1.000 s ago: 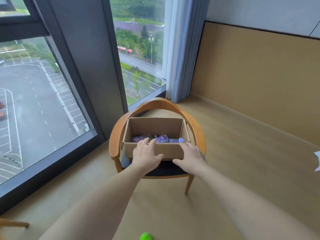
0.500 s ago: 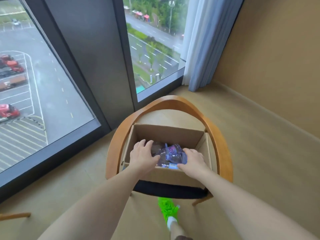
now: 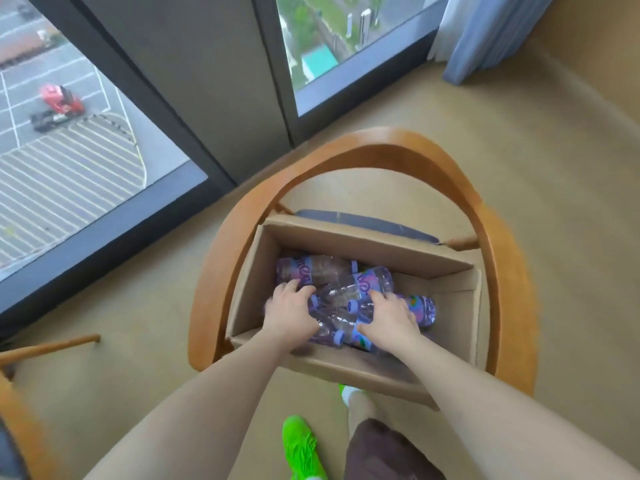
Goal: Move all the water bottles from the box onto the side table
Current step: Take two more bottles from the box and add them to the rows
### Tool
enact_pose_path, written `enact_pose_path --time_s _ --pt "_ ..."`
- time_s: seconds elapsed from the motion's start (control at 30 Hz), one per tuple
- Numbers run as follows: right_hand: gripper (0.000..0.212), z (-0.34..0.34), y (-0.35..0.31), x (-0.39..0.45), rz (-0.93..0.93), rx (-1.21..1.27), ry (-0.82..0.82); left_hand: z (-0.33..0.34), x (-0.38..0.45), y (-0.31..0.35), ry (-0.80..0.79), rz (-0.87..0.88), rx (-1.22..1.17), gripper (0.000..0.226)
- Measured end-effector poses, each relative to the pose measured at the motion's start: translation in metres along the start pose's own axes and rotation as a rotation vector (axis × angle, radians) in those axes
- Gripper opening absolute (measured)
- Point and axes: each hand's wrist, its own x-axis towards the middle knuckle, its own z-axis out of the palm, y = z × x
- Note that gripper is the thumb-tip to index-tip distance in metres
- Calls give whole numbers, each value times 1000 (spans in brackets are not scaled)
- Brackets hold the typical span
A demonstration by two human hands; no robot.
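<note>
while both arms reach down from the near edge, the left hand (image 3: 289, 311) and the right hand (image 3: 389, 315) are inside the cardboard box (image 3: 363, 244), each lying on the heap of water bottles (image 3: 337, 292) with fingers curled over a bottle — whether either grip is fully closed i cannot tell. the bottles lie on their sides, clear plastic with purple labels and pale blue caps, crowded toward the left and middle of the box, one (image 3: 420, 308) poking out to the right of the right hand. the box sits on the dark seat of a wooden chair (image 3: 498, 244), whose curved back arches round its far side. the floor (image 3: 519, 140) is pale beige. at the far left a floor-to-ceiling window (image 3: 69, 140) looks down on a striped car park with a red vehicle — a grey pillar (image 3: 187, 74) splits the glass. a blue-grey curtain (image 3: 485, 32) hangs at the far right. near the bottom edge a bright green shoe (image 3: 301, 445) stands on the floor, and part of another wooden chair (image 3: 31, 424) shows at the near left.
</note>
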Motion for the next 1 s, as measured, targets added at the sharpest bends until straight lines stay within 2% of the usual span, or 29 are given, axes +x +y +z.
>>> enact_pose_path --time_s 0.1,0.27,0.43,0.63,0.8,1.0 --pt "74 14 5 19 14 -43 -16 14 19 0 -31 44 7 73" --pt "66 31 8 34 20 -198 42 33 32 -3 -273 124 144 63" --pt "70 39 15 52 66 -287 66 38 49 -8 -339 255 372 59" --pt "60 50 18 64 68 -324 159 43 63 -1 -433 290 434 54" --pt "67 46 23 66 12 -307 197 39 65 4 -421 292 481 55" --pt "66 45 20 57 -40 -335 202 30 58 -3 -245 295 412 61"
